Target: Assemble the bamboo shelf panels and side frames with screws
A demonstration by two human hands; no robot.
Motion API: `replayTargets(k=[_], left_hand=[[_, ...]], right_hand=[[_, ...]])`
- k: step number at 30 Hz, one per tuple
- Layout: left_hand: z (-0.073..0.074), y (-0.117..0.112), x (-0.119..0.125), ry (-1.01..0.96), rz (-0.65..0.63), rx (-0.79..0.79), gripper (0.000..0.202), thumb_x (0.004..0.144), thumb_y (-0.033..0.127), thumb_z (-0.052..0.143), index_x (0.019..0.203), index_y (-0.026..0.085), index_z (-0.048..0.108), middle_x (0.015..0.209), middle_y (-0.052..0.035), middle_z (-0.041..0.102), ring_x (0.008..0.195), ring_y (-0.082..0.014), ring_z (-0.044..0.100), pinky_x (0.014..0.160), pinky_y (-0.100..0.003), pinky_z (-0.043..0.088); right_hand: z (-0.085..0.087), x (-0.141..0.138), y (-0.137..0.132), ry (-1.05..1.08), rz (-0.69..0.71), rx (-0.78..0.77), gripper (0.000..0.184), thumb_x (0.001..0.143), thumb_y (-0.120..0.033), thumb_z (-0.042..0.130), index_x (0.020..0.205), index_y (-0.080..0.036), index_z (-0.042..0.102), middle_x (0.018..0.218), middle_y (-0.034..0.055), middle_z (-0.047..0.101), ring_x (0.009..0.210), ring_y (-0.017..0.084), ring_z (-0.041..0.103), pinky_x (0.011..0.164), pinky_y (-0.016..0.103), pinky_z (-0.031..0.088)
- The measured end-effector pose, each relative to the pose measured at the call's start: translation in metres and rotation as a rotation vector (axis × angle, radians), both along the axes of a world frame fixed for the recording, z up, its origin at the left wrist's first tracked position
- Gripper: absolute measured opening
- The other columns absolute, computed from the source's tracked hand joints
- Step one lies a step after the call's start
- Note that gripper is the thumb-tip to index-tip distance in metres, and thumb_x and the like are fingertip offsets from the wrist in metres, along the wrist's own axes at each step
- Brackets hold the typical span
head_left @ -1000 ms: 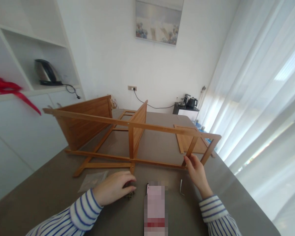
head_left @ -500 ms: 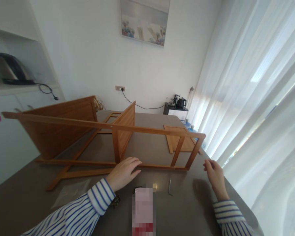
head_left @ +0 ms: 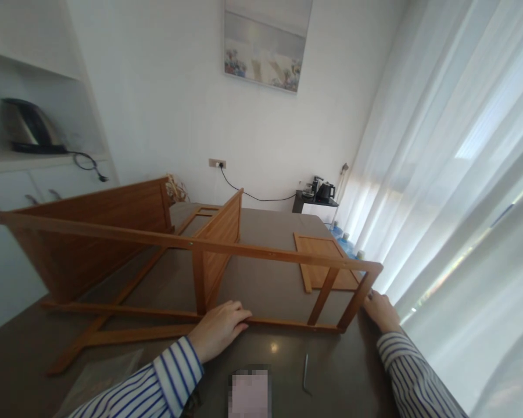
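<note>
1. The wooden frame (head_left: pixel 244 252) lies on its side across the table (head_left: pixel 348 377), with its long rails running from the left edge toward the right edge.
2. The left hand (head_left: pixel 220 328) lies released, fingers flat on the frame's lower rail, near the front edge.
3. The right hand (head_left: pixel 381 310) touches the frame's end post at the right edge; I cannot tell whether it grasps the post.
4. A hex key (head_left: pixel 305 374) lies by the front edge between the hands.
5. A loose panel (head_left: pixel 326 261) lies flat behind the frame, toward the far right corner.

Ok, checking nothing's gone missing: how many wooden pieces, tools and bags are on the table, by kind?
Assembled wooden frame: 1
Loose wooden panel: 1
Hex key: 1
Clear plastic bag: 1
Total: 4
</note>
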State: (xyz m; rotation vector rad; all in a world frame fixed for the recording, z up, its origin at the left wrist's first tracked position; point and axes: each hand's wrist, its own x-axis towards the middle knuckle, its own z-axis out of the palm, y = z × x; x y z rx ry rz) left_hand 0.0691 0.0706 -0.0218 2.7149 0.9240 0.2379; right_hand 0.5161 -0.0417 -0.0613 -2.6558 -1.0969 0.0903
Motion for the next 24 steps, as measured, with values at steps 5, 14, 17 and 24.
replayTargets(k=[5, 14, 17, 24], left_hand=[[0.006, 0.0, 0.0, 0.029, 0.005, 0.015, 0.022, 0.09, 0.03, 0.045, 0.092, 0.023, 0.066, 0.091, -0.0043, 0.062, 0.091, -0.0202, 0.057, 0.077, -0.03, 0.041], [0.005, 0.0, 0.0, 0.046, -0.028, 0.053, 0.023, 0.09, 0.031, 0.043, 0.091, 0.023, 0.065, 0.09, -0.0046, 0.063, 0.09, -0.0203, 0.057, 0.076, -0.03, 0.041], [0.005, -0.001, 0.0, 0.055, -0.032, 0.052, 0.024, 0.09, 0.031, 0.043, 0.091, 0.023, 0.065, 0.09, -0.005, 0.063, 0.089, -0.0204, 0.058, 0.075, -0.03, 0.041], [0.004, -0.004, 0.002, 0.049, -0.062, 0.069, 0.025, 0.09, 0.032, 0.042, 0.093, 0.024, 0.065, 0.091, -0.0049, 0.063, 0.09, -0.0211, 0.058, 0.076, -0.031, 0.042]], right_hand=[[-0.003, 0.005, 0.007, 0.003, -0.038, -0.014, 0.045, 0.091, -0.045, 0.033, 0.11, -0.019, 0.063, 0.106, 0.0161, 0.06, 0.097, 0.029, 0.063, 0.078, 0.041, 0.047], [0.001, 0.001, 0.001, 0.083, -0.06, 0.195, 0.033, 0.086, -0.04, 0.042, 0.094, -0.015, 0.063, 0.098, 0.0182, 0.063, 0.095, 0.032, 0.062, 0.079, 0.045, 0.046], [0.013, -0.001, -0.005, 0.151, -0.064, 0.339, 0.032, 0.082, -0.04, 0.047, 0.095, -0.014, 0.06, 0.087, 0.0159, 0.067, 0.087, 0.031, 0.065, 0.075, 0.044, 0.049], [0.069, -0.011, -0.016, 0.354, -0.013, 0.725, 0.044, 0.075, -0.043, 0.055, 0.105, -0.011, 0.054, 0.084, 0.0104, 0.068, 0.072, 0.021, 0.067, 0.06, 0.031, 0.056]])
